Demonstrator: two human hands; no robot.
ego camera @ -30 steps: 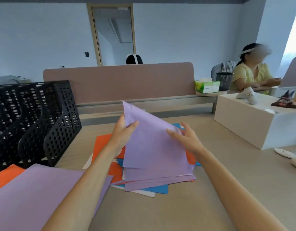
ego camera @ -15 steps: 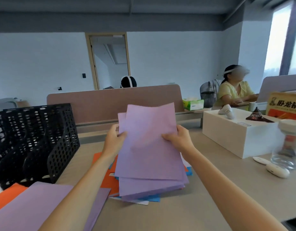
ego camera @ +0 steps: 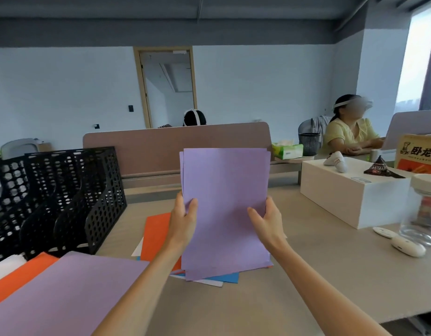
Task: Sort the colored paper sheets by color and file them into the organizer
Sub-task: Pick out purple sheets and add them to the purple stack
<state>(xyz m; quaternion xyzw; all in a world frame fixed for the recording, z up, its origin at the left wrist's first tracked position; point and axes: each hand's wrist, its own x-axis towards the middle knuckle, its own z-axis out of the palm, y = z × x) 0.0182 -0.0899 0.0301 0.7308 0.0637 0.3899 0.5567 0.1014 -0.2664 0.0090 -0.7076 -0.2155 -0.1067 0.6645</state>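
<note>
Holding a sheaf of purple sheets (ego camera: 225, 202) upright in front of them, the person has one hand on each long edge. The left hand (ego camera: 184, 221) pinches the left edge, thumb on the near face and fingers tucked behind. The right hand (ego camera: 268, 221) is clamped on the right edge in the same way. The sheets are not quite squared, with a few edges peeking out at the top left and along the bottom. Their lower edges hang down at a mixed pile on the desk (ego camera: 234, 306); from this angle I cannot tell whether they touch it. In that pile an orange sheet (ego camera: 157, 236) sticks out on the left, and a blue sheet (ego camera: 227, 277) and a white sheet (ego camera: 211, 282) show at the near edge. The black mesh organizer (ego camera: 64, 197) stands to the left of the pile, its slots facing the person. In front of it, at the near left corner, lies a separate purple stack (ego camera: 71, 294), overlapping an orange stack (ego camera: 20, 275) with a bit of white paper (ego camera: 3, 265) beyond. Off to the right sit a white box (ego camera: 350, 197) and a glass jar (ego camera: 423, 212), well apart from the papers.
</note>
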